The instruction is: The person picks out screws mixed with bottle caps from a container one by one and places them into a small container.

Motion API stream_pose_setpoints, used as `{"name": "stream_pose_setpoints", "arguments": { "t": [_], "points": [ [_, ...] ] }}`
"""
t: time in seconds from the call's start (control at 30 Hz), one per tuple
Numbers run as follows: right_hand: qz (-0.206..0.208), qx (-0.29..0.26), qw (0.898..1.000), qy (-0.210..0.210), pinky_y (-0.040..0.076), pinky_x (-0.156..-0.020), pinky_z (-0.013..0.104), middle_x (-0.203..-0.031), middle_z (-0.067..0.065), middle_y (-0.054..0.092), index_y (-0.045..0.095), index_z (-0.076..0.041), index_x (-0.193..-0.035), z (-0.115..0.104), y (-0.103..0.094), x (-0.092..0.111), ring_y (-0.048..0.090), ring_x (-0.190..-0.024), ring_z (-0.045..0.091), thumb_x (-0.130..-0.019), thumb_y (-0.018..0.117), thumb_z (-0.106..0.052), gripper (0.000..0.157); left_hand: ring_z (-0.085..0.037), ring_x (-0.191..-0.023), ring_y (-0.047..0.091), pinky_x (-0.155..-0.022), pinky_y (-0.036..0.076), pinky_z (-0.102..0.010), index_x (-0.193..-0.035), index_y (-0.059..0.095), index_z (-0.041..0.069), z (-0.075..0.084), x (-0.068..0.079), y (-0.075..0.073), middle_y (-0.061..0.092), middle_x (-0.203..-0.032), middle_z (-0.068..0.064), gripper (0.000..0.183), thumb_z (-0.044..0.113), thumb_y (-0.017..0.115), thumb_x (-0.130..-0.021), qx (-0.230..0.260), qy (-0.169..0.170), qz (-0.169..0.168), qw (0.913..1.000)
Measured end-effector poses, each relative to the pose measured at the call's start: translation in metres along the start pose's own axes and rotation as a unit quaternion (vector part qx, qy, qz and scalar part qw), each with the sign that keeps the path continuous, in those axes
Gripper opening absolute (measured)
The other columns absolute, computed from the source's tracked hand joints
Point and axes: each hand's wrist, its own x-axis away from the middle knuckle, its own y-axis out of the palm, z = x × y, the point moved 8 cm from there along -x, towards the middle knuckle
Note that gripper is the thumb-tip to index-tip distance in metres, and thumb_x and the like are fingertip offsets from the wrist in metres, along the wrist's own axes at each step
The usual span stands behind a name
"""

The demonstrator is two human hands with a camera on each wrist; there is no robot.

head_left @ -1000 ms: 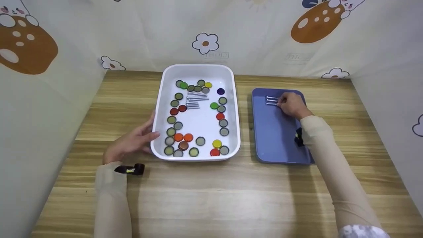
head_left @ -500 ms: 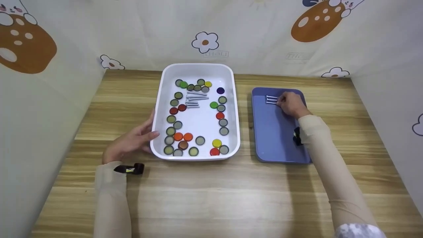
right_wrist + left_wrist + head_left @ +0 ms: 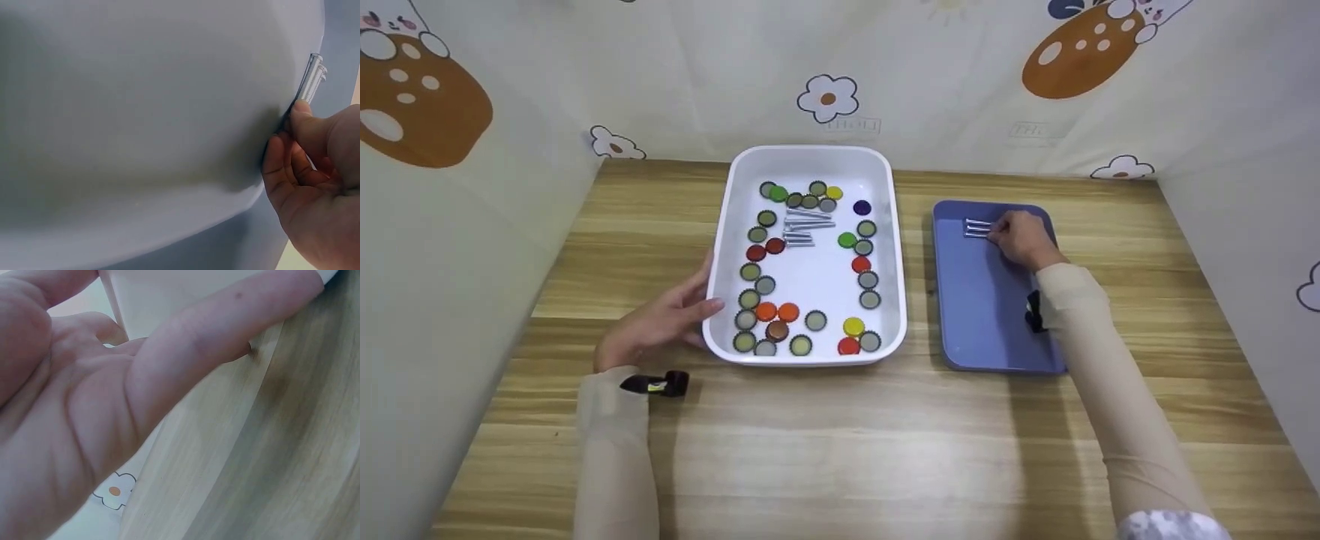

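My left hand [image 3: 660,322] rests against the left side of the white tray [image 3: 896,262], its thumb at the rim and its fingers along the outer wall. In the left wrist view that hand's fingers [image 3: 191,343] are fairly straight beside the tray wall. Over the blue tray [image 3: 982,315], my right hand [image 3: 1021,236] pinches the near end of a silver screw, part of a small row of screws [image 3: 976,227] near the back. In the right wrist view, thumb and fingers meet at the ends of the screws [image 3: 312,79]; the pinched ends are hidden.
Bottle caps [image 3: 787,311] of several colours lie around the inside of the white tray. More silver screws [image 3: 808,219] lie among them toward the back. Both trays stand on a wooden table [image 3: 840,442], with a patterned cloth wall [image 3: 945,90] behind.
The right hand has shifted very slightly at the screws' ends, and its forearm has drawn a little to the left. The left hand and the white tray stay in place.
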Motion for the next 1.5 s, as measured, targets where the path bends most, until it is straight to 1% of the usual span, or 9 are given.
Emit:
{"name": "stream_pose_setpoints", "arguments": {
  "t": [0.27, 0.5, 0.63, 0.73, 0.97, 1.1, 1.23, 1.37, 1.5],
  "points": [
    [0.004, -0.006, 1.0, -0.003, 0.054, -0.089, 0.048, -0.108, 0.027, 0.069, 0.07, 0.01, -0.105, -0.002, 0.001, 0.0, 0.062, -0.096, 0.035, -0.097, 0.057, -0.01, 0.025, -0.048, -0.123, 0.059, -0.082, 0.062, -0.055, -0.159, -0.004, 0.042, -0.003, 0.002, -0.002, 0.018, -0.167, -0.019, 0.079, 0.02, 0.05, -0.106, -0.017, 0.003, 0.011, 0.9998],
    [0.006, -0.01, 1.0, 0.001, 0.055, -0.092, 0.05, -0.109, 0.029, 0.07, 0.07, 0.011, -0.107, -0.003, 0.001, 0.001, 0.063, -0.099, 0.037, -0.098, 0.06, -0.013, 0.027, -0.048, -0.126, 0.057, -0.084, 0.062, -0.055, -0.159, -0.002, 0.043, -0.005, 0.003, -0.002, 0.017, -0.168, -0.016, 0.08, 0.022, 0.053, -0.105, -0.016, -0.008, 0.018, 0.9997],
    [0.005, -0.01, 1.0, 0.01, 0.055, -0.09, 0.048, -0.107, 0.028, 0.07, 0.07, 0.01, -0.107, -0.003, 0.0, 0.002, 0.063, -0.097, 0.035, -0.098, 0.061, -0.013, 0.026, -0.048, -0.127, 0.056, -0.084, 0.062, -0.055, -0.159, -0.001, 0.043, -0.004, 0.003, -0.001, 0.02, -0.167, -0.016, 0.078, 0.021, 0.051, -0.105, -0.015, -0.01, 0.016, 0.9997],
    [0.016, -0.016, 1.0, 0.011, 0.055, -0.086, 0.046, -0.106, 0.026, 0.07, 0.07, 0.009, -0.105, -0.003, -0.002, 0.003, 0.063, -0.094, 0.033, -0.098, 0.063, -0.014, 0.025, -0.049, -0.127, 0.056, -0.084, 0.062, -0.056, -0.159, 0.0, 0.043, -0.003, 0.002, -0.001, 0.022, -0.166, -0.017, 0.077, 0.02, 0.051, -0.106, -0.015, -0.011, 0.017, 0.9997],
    [0.079, -0.017, 0.996, -0.024, 0.054, -0.083, 0.047, -0.1, 0.026, 0.071, 0.071, 0.008, -0.101, -0.013, -0.012, 0.005, 0.064, -0.092, 0.036, -0.096, 0.062, -0.009, 0.019, -0.049, -0.128, 0.055, -0.085, 0.062, -0.055, -0.158, -0.003, 0.045, -0.003, 0.003, -0.001, 0.019, -0.167, -0.017, 0.079, 0.02, 0.051, -0.105, -0.014, -0.011, 0.016, 0.9997],
    [0.101, -0.027, 0.994, -0.036, 0.053, -0.081, 0.048, -0.099, 0.026, 0.07, 0.07, 0.007, -0.1, -0.019, -0.014, 0.005, 0.064, -0.092, 0.037, -0.097, 0.059, -0.007, 0.018, -0.048, -0.128, 0.056, -0.085, 0.061, -0.055, -0.158, -0.001, 0.045, -0.003, 0.002, -0.001, 0.021, -0.167, -0.016, 0.078, 0.02, 0.051, -0.106, -0.006, -0.01, 0.014, 0.9998],
    [0.116, -0.008, 0.99, -0.075, 0.054, -0.081, 0.051, -0.1, 0.026, 0.068, 0.067, 0.007, -0.099, -0.025, -0.014, 0.006, 0.064, -0.093, 0.039, -0.097, 0.057, -0.004, 0.015, -0.048, -0.125, 0.058, -0.084, 0.062, -0.056, -0.159, -0.002, 0.043, -0.001, 0.001, 0.0, 0.02, -0.167, -0.017, 0.078, 0.021, 0.05, -0.106, -0.006, -0.002, 0.009, 0.9999],
    [0.137, 0.009, 0.983, -0.118, 0.053, -0.079, 0.052, -0.096, 0.024, 0.066, 0.066, 0.007, -0.095, -0.029, -0.014, 0.011, 0.062, -0.09, 0.039, -0.094, 0.058, -0.002, 0.012, -0.048, -0.123, 0.059, -0.081, 0.062, -0.056, -0.159, -0.004, 0.042, 0.0, 0.001, 0.001, 0.017, -0.167, -0.017, 0.079, 0.022, 0.052, -0.105, -0.009, 0.006, 0.004, 0.9999],
    [0.14, 0.02, 0.977, -0.161, 0.052, -0.076, 0.051, -0.092, 0.023, 0.064, 0.065, 0.006, -0.092, -0.036, -0.015, 0.016, 0.06, -0.087, 0.038, -0.092, 0.059, -0.003, 0.011, -0.047, -0.121, 0.06, -0.081, 0.062, -0.055, -0.159, -0.003, 0.043, 0.001, 0.0, 0.0, 0.016, -0.168, -0.016, 0.079, 0.023, 0.051, -0.105, -0.012, 0.006, 0.004, 0.9999]
  ]
}}
